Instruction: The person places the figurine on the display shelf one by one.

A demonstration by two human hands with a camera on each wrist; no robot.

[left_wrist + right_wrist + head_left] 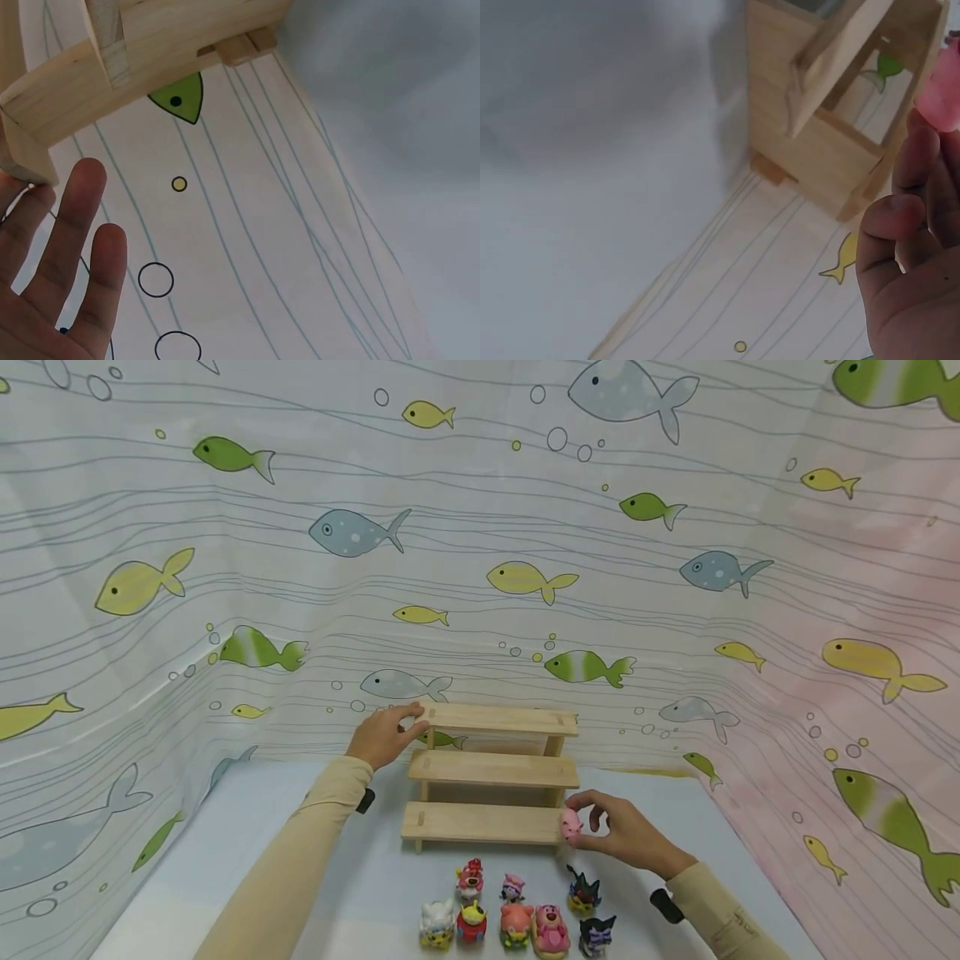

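A three-step wooden display shelf (491,768) stands on the white table. My left hand (386,735) holds the left end of its top step, thumb and index finger at the edge. In the left wrist view, the outer fingers (71,217) stretch out beside the wood. With thumb and fingertips my right hand (622,831) pinches a small pink figurine (572,827) at the right end of the bottom step. The right wrist view catches only part of the pink figurine (941,90) at its edge, above the curled fingers.
Several small figurines stand before the shelf, among them a white one (437,925), a pink bear (551,931), a red-and-green one (472,922) and a black-eared one (597,935). A fish-patterned sheet (480,527) rises behind and at both sides.
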